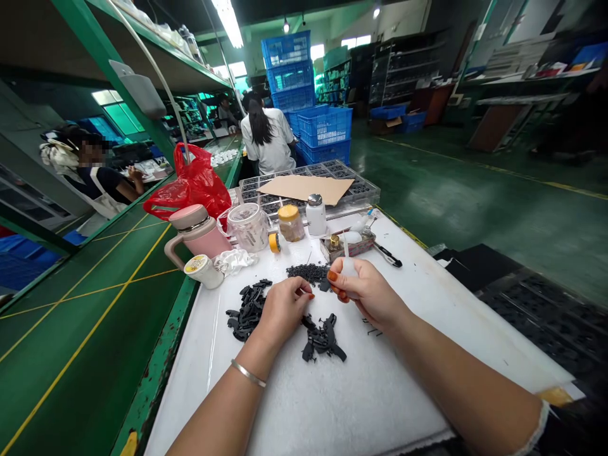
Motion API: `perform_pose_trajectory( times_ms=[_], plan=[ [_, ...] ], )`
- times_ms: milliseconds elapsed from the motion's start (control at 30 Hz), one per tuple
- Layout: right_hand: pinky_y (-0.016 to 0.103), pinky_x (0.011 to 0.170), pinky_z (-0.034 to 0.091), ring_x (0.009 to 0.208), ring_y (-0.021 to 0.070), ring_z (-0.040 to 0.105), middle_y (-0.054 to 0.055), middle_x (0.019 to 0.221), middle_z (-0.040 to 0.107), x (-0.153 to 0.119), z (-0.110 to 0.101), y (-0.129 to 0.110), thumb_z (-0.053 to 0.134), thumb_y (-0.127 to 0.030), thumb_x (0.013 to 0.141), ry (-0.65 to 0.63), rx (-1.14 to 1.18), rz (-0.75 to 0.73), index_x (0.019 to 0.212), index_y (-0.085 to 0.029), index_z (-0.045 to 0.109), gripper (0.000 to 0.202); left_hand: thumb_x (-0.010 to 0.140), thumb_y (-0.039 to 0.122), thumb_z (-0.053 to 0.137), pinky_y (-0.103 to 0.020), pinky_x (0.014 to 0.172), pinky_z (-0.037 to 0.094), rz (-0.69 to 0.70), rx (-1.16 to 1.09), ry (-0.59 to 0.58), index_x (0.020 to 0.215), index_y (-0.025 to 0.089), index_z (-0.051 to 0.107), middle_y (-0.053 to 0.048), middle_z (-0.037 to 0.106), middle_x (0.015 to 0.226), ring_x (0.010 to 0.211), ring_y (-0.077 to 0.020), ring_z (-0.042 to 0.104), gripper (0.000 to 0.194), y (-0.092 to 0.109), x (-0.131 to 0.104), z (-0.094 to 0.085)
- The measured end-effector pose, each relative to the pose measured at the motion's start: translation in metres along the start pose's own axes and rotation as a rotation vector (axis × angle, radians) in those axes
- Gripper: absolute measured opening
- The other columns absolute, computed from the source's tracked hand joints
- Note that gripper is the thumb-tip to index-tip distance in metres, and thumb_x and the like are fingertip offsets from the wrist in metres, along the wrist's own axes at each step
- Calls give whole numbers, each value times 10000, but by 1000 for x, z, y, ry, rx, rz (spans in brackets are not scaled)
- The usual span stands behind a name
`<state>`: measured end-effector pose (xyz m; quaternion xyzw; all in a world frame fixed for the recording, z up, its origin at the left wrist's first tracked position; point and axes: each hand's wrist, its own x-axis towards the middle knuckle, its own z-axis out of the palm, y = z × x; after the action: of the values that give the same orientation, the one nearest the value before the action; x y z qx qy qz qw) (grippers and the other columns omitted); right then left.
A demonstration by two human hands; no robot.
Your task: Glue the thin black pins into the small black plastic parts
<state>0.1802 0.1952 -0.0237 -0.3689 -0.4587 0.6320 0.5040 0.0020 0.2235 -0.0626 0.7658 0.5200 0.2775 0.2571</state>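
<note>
My right hand (358, 288) is wrapped round a small white squeeze bottle (349, 265), its thin nozzle pointing up. A dark flat part (325, 284) shows just left of those fingers. My left hand (287, 304) has its thumb and fingers pinched together beside it; whatever they hold is too small to make out. Left of my left hand lies a pile of black curved parts (247, 311). A second cluster of black parts (323, 339) lies between my wrists. Behind my hands is a heap of tiny black pieces (308, 273).
Along the white table's (294, 405) back stand a pink mug (206, 235), a jar with a yellow lid (291, 225), a white bottle (316, 215) and a small tray (363, 246). A black cutter (388, 255) lies right. A green conveyor (95, 304) runs left; people sit beyond.
</note>
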Motion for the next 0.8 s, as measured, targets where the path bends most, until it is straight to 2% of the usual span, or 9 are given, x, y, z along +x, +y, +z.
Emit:
perform_pose_trajectory(
  times_ms=[67,200,333,467,567,667,800],
  plan=[
    [218,489,314,512,83,422,-29,578,527,0,0,1,707,-354,735,-6,-84,-34,697,-162,524,268,748,193,660,-266,668,438,-110,-283,-33,776,175,650,-21,674,765,708,-154,594,35,1,-2,-7],
    [232,501,350,539,105,454,-18,586,550,-5,5,-1,692,-365,759,-6,-292,-73,688,-165,550,256,711,231,734,-214,646,482,-305,-869,-97,737,139,620,-64,705,839,742,-137,627,149,3,-10,-23],
    [241,547,383,573,119,491,-13,606,579,-12,12,-6,693,-370,762,-9,-432,-99,687,-166,569,251,659,172,787,-158,572,486,-408,-1212,-97,683,121,586,-70,700,801,634,-88,607,209,6,-17,-33],
    [255,610,392,631,139,514,-11,629,594,-16,15,-9,688,-381,766,7,-559,-128,683,-165,582,254,630,125,805,-128,534,488,-411,-1405,-149,668,123,577,-44,671,750,615,-80,603,232,9,-21,-34],
    [252,606,386,625,138,507,-16,623,584,-17,16,-9,684,-388,769,2,-569,-142,681,-168,577,261,591,114,832,-122,532,503,-400,-1487,-195,693,130,602,-23,652,725,606,-74,601,252,11,-22,-32],
    [245,604,379,620,132,501,-22,619,571,-19,17,-8,685,-385,771,-15,-553,-175,678,-168,573,261,557,117,854,-118,541,517,-421,-1516,-195,785,135,658,-16,652,729,599,-67,605,301,12,-24,-31],
    [240,595,360,610,124,486,-25,617,557,-21,20,-8,682,-383,779,-28,-559,-210,675,-169,578,260,558,138,857,-124,562,527,-427,-1530,-207,734,125,663,-13,650,755,604,-64,607,262,11,-24,-29]
  ],
)
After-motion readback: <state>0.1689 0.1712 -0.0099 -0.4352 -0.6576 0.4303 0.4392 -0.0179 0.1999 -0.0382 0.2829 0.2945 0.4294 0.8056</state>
